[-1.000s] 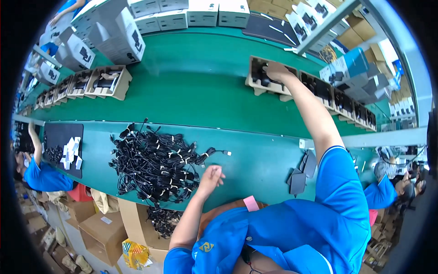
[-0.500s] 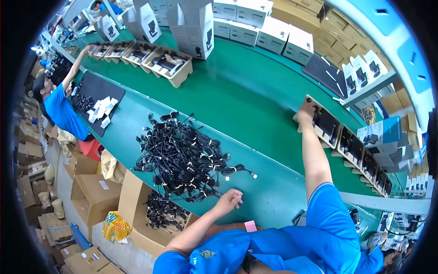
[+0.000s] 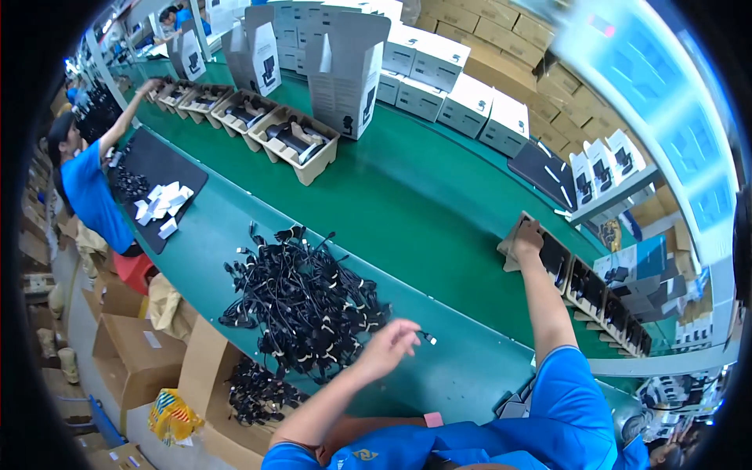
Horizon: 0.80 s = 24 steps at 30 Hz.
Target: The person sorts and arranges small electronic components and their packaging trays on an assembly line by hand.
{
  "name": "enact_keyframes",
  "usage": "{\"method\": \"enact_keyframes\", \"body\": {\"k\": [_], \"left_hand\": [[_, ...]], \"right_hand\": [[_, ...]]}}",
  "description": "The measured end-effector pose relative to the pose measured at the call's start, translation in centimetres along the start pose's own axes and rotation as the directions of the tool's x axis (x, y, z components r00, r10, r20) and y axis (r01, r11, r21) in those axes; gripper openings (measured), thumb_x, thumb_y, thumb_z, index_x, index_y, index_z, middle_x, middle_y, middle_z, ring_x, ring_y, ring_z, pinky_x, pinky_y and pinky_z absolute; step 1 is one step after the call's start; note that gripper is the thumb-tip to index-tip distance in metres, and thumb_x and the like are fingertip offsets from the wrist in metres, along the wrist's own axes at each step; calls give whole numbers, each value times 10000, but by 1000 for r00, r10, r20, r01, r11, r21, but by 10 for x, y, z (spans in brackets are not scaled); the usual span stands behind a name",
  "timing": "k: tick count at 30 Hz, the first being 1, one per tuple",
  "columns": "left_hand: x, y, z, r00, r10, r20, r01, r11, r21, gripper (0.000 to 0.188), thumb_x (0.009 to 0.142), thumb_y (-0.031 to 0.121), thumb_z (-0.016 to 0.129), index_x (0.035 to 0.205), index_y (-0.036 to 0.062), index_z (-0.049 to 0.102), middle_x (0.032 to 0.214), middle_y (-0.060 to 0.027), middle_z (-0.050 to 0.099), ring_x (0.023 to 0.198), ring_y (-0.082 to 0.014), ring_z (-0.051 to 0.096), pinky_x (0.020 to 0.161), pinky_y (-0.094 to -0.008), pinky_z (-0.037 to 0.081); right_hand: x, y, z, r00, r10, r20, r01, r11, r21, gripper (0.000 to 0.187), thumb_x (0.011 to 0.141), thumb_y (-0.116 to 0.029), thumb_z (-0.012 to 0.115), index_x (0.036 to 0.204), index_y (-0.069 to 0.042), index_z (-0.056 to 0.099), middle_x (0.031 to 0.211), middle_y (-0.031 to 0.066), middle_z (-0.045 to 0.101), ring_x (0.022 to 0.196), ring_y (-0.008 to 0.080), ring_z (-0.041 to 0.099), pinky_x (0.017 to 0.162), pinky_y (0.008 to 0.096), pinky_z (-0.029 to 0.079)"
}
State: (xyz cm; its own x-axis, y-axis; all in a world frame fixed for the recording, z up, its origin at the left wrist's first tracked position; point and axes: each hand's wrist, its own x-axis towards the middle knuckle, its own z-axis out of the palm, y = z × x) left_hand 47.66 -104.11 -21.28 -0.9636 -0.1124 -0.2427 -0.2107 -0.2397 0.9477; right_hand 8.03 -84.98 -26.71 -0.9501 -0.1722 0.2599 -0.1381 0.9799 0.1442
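Observation:
My right hand (image 3: 527, 240) grips the near end of a beige moulded tray (image 3: 513, 227) holding black parts, the first in a row on the right of the green belt. My left hand (image 3: 392, 347) hovers at the right edge of a heap of black cables (image 3: 301, 301), fingers loosely bent and apart, with nothing visibly held. Just past its fingertips lies a cable plug (image 3: 429, 338) with a pale tip; the hand hides the rest of that cable.
More filled beige trays (image 3: 294, 141) stand at the far left by tall open white cartons (image 3: 345, 74). White boxes (image 3: 470, 102) line the far side. A co-worker (image 3: 90, 184) reaches over the belt at left. A cardboard box of cables (image 3: 196, 364) stands below the bench edge.
The whole view has shifted, so the bench sits lower in it. My left hand has moved closer to the loose cable end beside the heap. My right hand stays on the tray.

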Motion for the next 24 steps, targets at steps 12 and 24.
{"method": "enact_keyframes", "body": {"k": [12,24], "left_hand": [[239,2,-170,841,511,175,-297,167,940,272,760,194,590,993,72,520,1018,-127,524,943,-298,508,766,-393,441],[478,32,-202,581,806,116,-320,96,943,544,748,221,635,1242,124,430,1333,-121,381,1259,-251,339,992,-364,317]], "right_hand": [[57,-57,-35,925,-359,-124,374,919,128,369,809,-227,570,1146,-87,513,1079,98,557,970,271,542,814,361,434],[219,-75,68,975,153,159,-200,916,348,525,853,-444,491,1221,-74,436,1151,188,507,1081,340,490,902,439,403]]}}
